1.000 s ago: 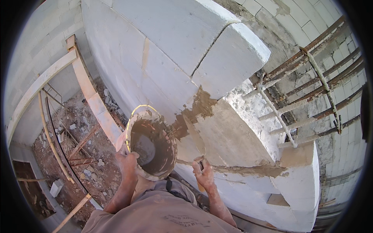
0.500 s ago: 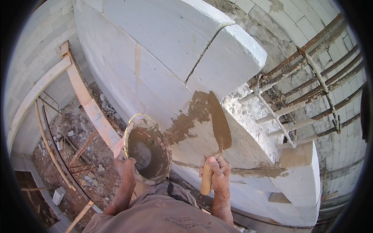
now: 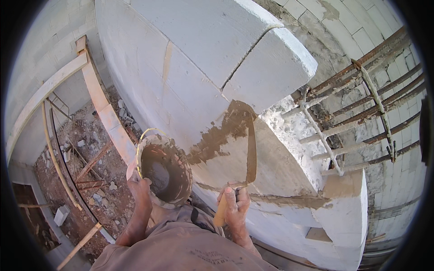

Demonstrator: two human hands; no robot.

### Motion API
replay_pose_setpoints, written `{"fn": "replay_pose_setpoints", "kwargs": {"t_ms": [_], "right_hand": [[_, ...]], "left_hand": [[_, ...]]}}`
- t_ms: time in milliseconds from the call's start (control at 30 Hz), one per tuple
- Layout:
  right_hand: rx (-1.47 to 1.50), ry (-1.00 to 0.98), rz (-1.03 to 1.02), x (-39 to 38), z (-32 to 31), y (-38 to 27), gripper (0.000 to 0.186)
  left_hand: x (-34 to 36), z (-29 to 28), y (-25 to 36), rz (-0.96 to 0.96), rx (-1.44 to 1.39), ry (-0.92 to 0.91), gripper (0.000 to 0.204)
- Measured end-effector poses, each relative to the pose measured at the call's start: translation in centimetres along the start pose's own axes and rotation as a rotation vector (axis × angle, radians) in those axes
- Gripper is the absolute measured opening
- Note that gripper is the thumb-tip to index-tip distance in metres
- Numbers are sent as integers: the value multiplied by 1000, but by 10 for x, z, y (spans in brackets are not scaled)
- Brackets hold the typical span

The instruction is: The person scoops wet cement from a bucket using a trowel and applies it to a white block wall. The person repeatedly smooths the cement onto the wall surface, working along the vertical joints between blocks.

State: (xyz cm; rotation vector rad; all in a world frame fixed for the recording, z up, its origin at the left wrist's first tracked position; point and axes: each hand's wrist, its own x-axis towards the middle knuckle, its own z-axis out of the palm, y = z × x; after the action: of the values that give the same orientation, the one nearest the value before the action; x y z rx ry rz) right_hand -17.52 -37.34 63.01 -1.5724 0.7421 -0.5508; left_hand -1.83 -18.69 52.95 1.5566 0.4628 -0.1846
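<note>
My left hand [image 3: 141, 186] is closed on the rim of a mortar bucket [image 3: 182, 186] held at waist height. Its inside is coated with wet grey-brown mortar, and a yellow handle [image 3: 144, 132] stands up along the rim. In my right hand [image 3: 236, 203] is a trowel with a wooden handle [image 3: 221, 212]. The trowel blade [image 3: 252, 156], brown with mortar, appears edge-on against the block wall [image 3: 181, 97]. Beside the blade, a smeared patch of wet mortar [image 3: 219, 133] spreads over the blocks, just below an open vertical joint. Whether the blade touches the wall is hard to tell.
Rusty reinforcing bars [image 3: 361, 108] jut out at the right, past a rough broken block edge [image 3: 289, 131]. Wooden boards [image 3: 106, 113] stand at the left above ground strewn with rubble [image 3: 97, 167]. Another block wall [image 3: 352, 22] rises behind.
My right hand has moved left and down, turning the trowel blade from broadside to nearly edge-on. The mortar patch shows more at its upper right. The bucket sits slightly further left in view.
</note>
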Motion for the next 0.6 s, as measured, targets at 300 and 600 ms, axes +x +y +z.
{"fn": "replay_pose_setpoints", "kwargs": {"t_ms": [300, 600], "right_hand": [[-710, -60, -156, 38, -60, 88, 24], [-308, -69, -35, 26, -56, 28, 27]], "left_hand": [[15, -24, -36, -223, -6, 193, 49], [5, -45, -52, -85, 53, 249, 33]]}}
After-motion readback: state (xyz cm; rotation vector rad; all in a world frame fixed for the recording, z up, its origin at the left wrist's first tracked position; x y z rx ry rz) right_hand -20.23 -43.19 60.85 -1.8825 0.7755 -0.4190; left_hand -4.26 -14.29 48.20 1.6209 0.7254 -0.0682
